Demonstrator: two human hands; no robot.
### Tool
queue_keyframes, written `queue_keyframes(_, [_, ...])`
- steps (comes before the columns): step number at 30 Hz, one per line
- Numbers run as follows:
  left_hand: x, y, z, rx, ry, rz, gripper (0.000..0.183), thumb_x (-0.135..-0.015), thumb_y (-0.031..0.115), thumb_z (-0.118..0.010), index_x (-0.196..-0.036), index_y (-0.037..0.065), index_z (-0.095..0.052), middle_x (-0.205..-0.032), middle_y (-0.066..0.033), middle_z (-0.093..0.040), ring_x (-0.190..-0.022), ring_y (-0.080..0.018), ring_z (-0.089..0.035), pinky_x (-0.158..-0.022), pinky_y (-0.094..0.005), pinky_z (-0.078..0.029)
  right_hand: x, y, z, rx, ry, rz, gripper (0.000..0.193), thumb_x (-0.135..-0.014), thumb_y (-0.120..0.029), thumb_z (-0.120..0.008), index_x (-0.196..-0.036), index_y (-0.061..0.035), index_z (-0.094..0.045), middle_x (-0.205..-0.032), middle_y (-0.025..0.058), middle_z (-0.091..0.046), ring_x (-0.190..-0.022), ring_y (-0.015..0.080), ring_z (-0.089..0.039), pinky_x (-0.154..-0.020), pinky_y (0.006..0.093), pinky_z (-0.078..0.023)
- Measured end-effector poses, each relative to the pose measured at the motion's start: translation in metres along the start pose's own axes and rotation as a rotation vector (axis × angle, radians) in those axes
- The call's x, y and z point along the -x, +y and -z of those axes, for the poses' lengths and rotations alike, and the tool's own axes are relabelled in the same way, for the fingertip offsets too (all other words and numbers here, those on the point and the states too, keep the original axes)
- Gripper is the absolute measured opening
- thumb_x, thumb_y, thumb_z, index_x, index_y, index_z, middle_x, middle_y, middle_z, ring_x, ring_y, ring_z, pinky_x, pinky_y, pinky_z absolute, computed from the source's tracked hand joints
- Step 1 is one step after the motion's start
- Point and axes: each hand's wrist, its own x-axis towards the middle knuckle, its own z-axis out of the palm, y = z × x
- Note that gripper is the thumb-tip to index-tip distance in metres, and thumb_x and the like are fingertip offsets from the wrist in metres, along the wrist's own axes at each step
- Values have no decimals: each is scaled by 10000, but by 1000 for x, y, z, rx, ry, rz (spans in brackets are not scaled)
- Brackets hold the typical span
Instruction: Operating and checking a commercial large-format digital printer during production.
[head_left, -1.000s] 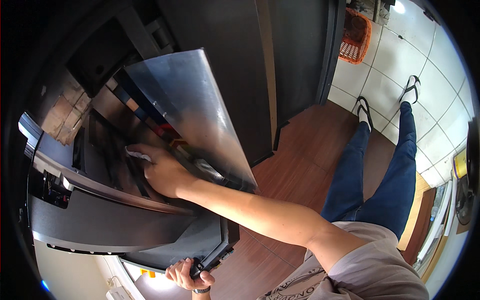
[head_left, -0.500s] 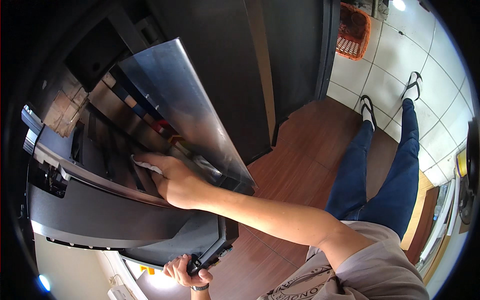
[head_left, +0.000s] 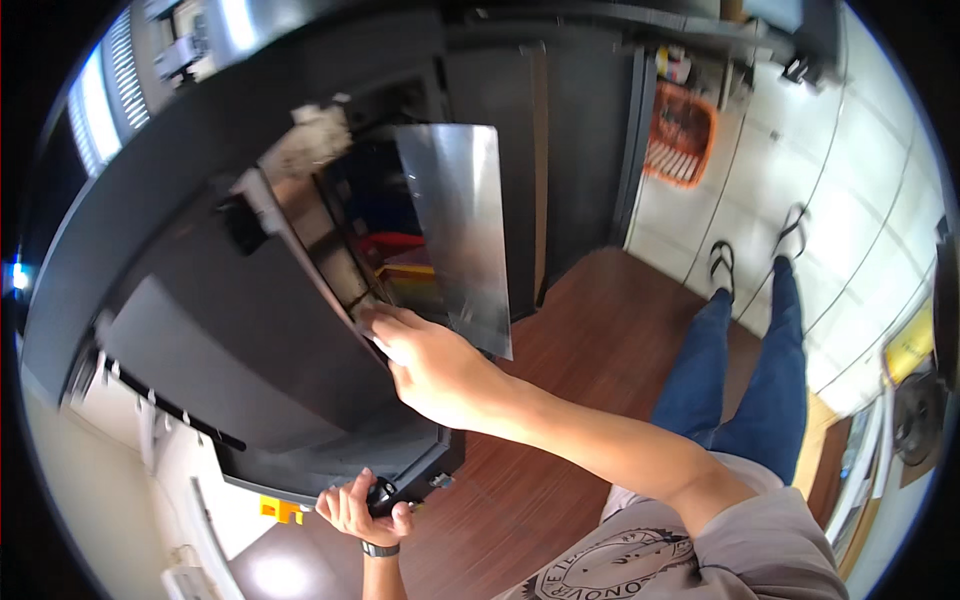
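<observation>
My left hand [head_left: 352,508], with a dark watch at its wrist, is wrapped round a black handle [head_left: 381,494] at the corner of a large dark machine. My right hand [head_left: 425,365] reaches across to the long edge of the machine's dark cover [head_left: 250,330]. Its fingers are bent together over a crumpled white cloth [head_left: 379,344], mostly hidden and smeared by motion. Beyond the fingers, an opening shows red and yellow parts [head_left: 400,262]. A shiny metal plate [head_left: 460,230] stands beside that opening.
Dark cabinet panels [head_left: 590,140] stand beyond the metal plate. An orange plastic basket [head_left: 680,135] sits on white floor tiles. Red-brown flooring [head_left: 590,330] lies between the machine and my legs. Boards and a yellow thing [head_left: 910,345] line the right side.
The view has swung, showing more of the machine's far side. My right hand has come out from deeper inside to the cover's edge. My left hand keeps its hold on the handle.
</observation>
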Motion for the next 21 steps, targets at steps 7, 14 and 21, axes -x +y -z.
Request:
queue_keyframes(7, [-48, 40, 25, 283, 108, 287, 349, -814, 385, -612, -881, 45, -659, -764, -66, -616, -741, -274, -569, -902, -445, -381, 55, -77, 106, -397, -100, -484, 198, -908, -40, -492, -1102, -32, -533, -1152, 109, -597, -1049, 153, -575, -902, 300, -457])
queue_keyframes(14, [-200, 222, -2, 1520, 293, 463, 256, -771, 49, -681, -1014, -16, -633, -949, -138, -616, -836, -285, -602, -778, -372, -483, 43, -223, 207, -383, 27, -548, 176, -870, -17, -553, -1044, -37, -568, -1065, 75, -608, -1039, 197, -607, -926, 352, -487])
queue_keyframes(21, [-439, 331, 160, 1852, 524, 35, 239, -801, 45, -688, -1029, -18, -649, -1002, -169, -618, -873, -277, -625, -761, -313, -491, -20, -444, 327, 51, 313, -336, 291, -910, -125, -653, -1149, 2, -546, -1050, 75, -612, -988, 161, -600, -849, 315, -498])
